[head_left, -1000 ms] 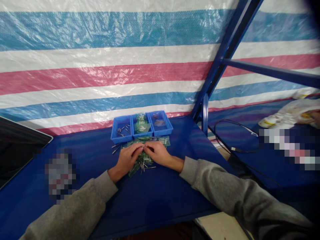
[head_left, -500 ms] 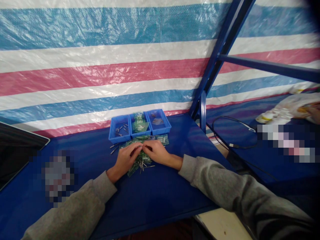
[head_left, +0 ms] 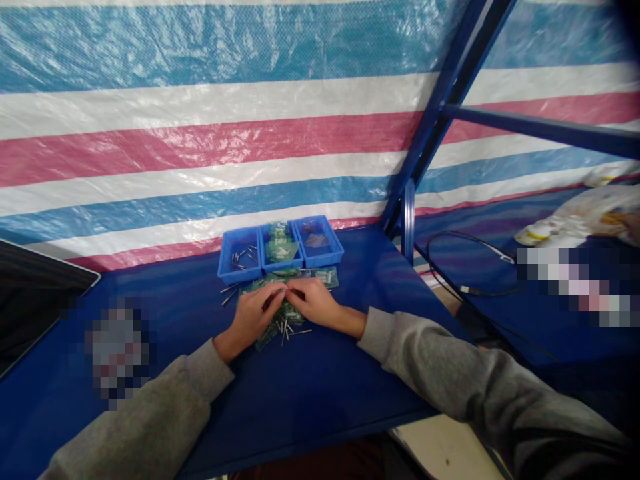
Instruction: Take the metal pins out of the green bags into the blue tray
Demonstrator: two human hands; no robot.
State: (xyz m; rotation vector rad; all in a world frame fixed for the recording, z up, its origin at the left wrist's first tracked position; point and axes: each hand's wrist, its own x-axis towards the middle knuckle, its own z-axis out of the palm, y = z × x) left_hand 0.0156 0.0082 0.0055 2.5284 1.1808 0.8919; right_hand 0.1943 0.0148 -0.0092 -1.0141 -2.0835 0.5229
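Note:
My left hand (head_left: 254, 312) and my right hand (head_left: 316, 305) meet fingertip to fingertip above a heap of green plastic packets (head_left: 270, 337). Both are closed in a pinch; whatever lies between the fingertips is too small and hidden to name. Several thin metal pins (head_left: 285, 329) lie loose just below my hands. Behind them stand three blue bins side by side. The left bin (head_left: 241, 275) has several metal pins in it, the middle bin (head_left: 283, 265) has green packets, and the right bin (head_left: 325, 256) has some small clear bags.
A dark screen (head_left: 40, 300) stands at the left edge of the blue table (head_left: 320, 413). A blurred-out item (head_left: 117, 353) lies at left. To the right are a blue metal frame (head_left: 425, 147), a black cable (head_left: 480, 293) and a second table with white bottles (head_left: 555, 230).
My hands stay together in nearly the same place and pose. The view has shifted very slightly.

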